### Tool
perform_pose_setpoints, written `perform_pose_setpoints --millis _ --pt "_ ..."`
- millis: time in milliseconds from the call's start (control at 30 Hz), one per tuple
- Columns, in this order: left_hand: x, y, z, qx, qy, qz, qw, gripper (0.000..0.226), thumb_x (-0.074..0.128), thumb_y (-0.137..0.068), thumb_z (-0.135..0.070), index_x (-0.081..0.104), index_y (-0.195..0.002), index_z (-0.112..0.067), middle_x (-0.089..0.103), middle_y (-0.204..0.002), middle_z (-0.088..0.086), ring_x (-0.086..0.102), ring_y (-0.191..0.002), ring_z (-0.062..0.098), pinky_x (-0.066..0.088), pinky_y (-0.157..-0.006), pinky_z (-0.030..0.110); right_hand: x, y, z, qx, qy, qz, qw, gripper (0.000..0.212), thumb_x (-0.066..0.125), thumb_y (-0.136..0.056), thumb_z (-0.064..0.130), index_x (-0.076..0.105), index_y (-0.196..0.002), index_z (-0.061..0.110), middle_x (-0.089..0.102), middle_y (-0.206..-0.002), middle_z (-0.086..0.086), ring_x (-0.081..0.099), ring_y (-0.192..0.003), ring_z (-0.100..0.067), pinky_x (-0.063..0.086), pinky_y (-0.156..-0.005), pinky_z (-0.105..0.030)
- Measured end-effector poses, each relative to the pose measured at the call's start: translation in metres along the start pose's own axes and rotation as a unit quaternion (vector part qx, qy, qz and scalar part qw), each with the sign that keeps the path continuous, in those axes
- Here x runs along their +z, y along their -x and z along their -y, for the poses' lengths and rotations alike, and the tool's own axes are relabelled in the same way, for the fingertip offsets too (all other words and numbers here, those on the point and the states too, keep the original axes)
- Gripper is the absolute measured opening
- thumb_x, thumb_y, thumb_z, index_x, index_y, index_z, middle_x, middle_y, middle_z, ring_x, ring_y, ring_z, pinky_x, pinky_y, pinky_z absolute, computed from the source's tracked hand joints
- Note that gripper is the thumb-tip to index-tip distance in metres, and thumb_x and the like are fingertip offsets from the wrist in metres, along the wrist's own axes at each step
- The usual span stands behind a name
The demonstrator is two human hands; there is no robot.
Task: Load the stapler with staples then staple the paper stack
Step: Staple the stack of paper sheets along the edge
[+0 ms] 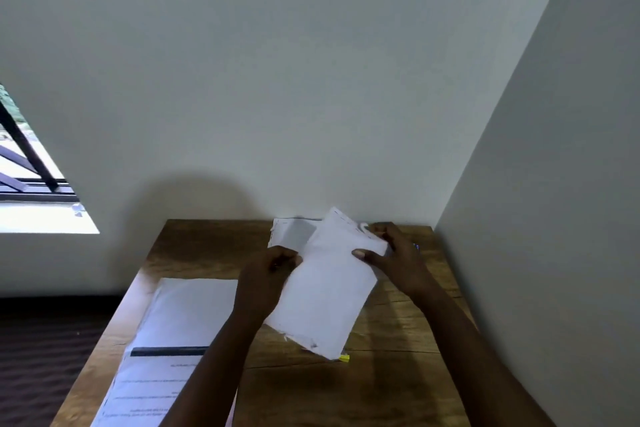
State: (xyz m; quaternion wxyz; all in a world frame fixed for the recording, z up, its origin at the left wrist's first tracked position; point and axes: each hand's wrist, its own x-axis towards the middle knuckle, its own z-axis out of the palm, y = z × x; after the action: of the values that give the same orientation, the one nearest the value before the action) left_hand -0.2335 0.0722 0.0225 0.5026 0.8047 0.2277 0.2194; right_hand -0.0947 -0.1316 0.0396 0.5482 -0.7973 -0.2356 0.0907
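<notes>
A small stack of white sheets (pixel 323 291) is held tilted above the wooden table (pixel 381 385), far corner raised toward the wall. My left hand (pixel 266 282) grips its left edge. My right hand (pixel 394 255) pinches its upper right corner, thumb on top. Another white sheet (pixel 292 232) lies flat behind the stack near the wall. A bit of blue (pixel 415 247) shows behind my right hand; I cannot tell what it is. No stapler is clearly visible.
A larger pile of printed papers (pixel 173 329) lies on the left of the table, reaching the near edge. A small yellow item (pixel 344 358) peeks from under the stack's near corner. Walls close the table at the back and right. A window (pixel 31 191) is at left.
</notes>
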Motion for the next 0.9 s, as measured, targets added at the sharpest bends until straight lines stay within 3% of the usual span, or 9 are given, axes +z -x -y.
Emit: perform_pose_setpoints --millis 100,200,267,333,400,467,633,767,900 --pt "0.0 -0.002 0.004 -0.122 0.222 -0.013 0.967 0.019 0.065 -0.09 -0.019 0.068 -0.104 -0.006 0.072 -0.097 0.008 0.067 -0.09 0.022 0.053 -0.068 0.028 0.012 0.013 -0.016 0.169 -0.161 -0.028 0.972 0.047 0.072 -0.074 0.053 0.057 -0.11 0.026 0.066 -0.113 0.003 0.063 -0.105 -0.019 0.055 -0.085 -0.036" --pt "0.009 -0.001 0.006 -0.144 0.299 -0.054 0.942 0.011 0.057 -0.096 -0.019 0.06 -0.103 -0.012 0.069 -0.099 0.006 0.068 -0.091 0.021 0.057 -0.066 0.03 0.037 0.033 -0.035 0.281 -0.359 0.105 0.884 0.059 0.058 -0.08 0.055 0.055 -0.124 0.016 0.069 -0.113 -0.01 0.067 -0.099 -0.03 0.049 -0.098 -0.05" --pt "0.019 0.003 0.006 -0.131 0.334 -0.05 0.932 0.007 0.053 -0.098 -0.018 0.057 -0.103 -0.02 0.069 -0.1 -0.002 0.071 -0.09 0.011 0.058 -0.07 0.026 0.057 0.044 -0.039 0.263 -0.347 0.182 0.882 0.059 0.05 -0.086 0.054 0.054 -0.128 0.013 0.067 -0.121 -0.014 0.062 -0.113 -0.037 0.041 -0.107 -0.053" --pt "0.032 0.008 0.01 -0.146 0.356 -0.042 0.922 0.015 0.051 -0.099 -0.018 0.055 -0.114 -0.017 0.069 -0.11 -0.001 0.068 -0.102 0.013 0.055 -0.088 0.037 0.076 0.048 -0.036 0.236 -0.357 0.197 0.882 0.054 0.051 -0.087 0.05 0.057 -0.126 0.014 0.068 -0.122 -0.013 0.062 -0.114 -0.034 0.046 -0.098 -0.045" --pt "0.043 0.013 0.012 -0.166 0.348 -0.033 0.922 0.022 0.05 -0.1 -0.02 0.052 -0.12 -0.014 0.068 -0.117 0.007 0.065 -0.109 0.021 0.052 -0.095 0.04 0.093 0.048 -0.025 0.229 -0.359 0.145 0.893 0.043 0.067 -0.081 0.041 0.066 -0.113 0.013 0.074 -0.107 -0.011 0.07 -0.092 -0.022 0.054 -0.075 -0.028" --pt "0.052 0.016 0.011 -0.165 0.354 -0.015 0.92 0.016 0.051 -0.099 -0.016 0.053 -0.115 -0.017 0.067 -0.117 0.009 0.066 -0.107 0.021 0.053 -0.088 0.034 0.099 0.044 -0.021 0.225 -0.341 0.084 0.909 0.037 0.079 -0.073 0.028 0.071 -0.104 0.009 0.076 -0.09 -0.008 0.069 -0.07 -0.012 0.05 -0.055 -0.019" --pt "0.05 0.009 0.014 -0.155 0.357 0.014 0.921 0.027 0.061 -0.092 -0.004 0.06 -0.117 0.006 0.072 -0.108 0.017 0.071 -0.101 0.025 0.058 -0.083 0.025 0.071 0.033 -0.035 0.206 -0.327 0.009 0.922 0.022 0.067 -0.08 -0.005 0.072 -0.098 0.008 0.075 -0.075 -0.005 0.064 -0.059 -0.012 0.047 -0.052 -0.021" --pt "0.047 0.002 0.02 -0.169 0.357 0.01 0.919 0.027 0.065 -0.089 -0.005 0.063 -0.11 0.011 0.071 -0.105 0.023 0.071 -0.099 0.027 0.058 -0.074 0.02 0.049 0.027 -0.043 0.189 -0.308 0.057 0.931 0.036 0.081 -0.065 0.008 0.071 -0.099 0.007 0.071 -0.09 -0.012 0.059 -0.059 -0.012 0.043 -0.056 -0.024" --pt "0.063 0.008 0.018 -0.19 0.363 0.023 0.912 0.023 0.069 -0.085 -0.004 0.066 -0.103 0.01 0.07 -0.102 0.03 0.068 -0.1 0.04 0.057 -0.09 0.044 0.056 0.027 -0.043 0.177 -0.324 0.057 0.928 0.045 0.089 -0.053 0.024 0.076 -0.096 0.014 0.074 -0.087 -0.008 0.063 -0.064 -0.011 0.05 -0.059 -0.024"
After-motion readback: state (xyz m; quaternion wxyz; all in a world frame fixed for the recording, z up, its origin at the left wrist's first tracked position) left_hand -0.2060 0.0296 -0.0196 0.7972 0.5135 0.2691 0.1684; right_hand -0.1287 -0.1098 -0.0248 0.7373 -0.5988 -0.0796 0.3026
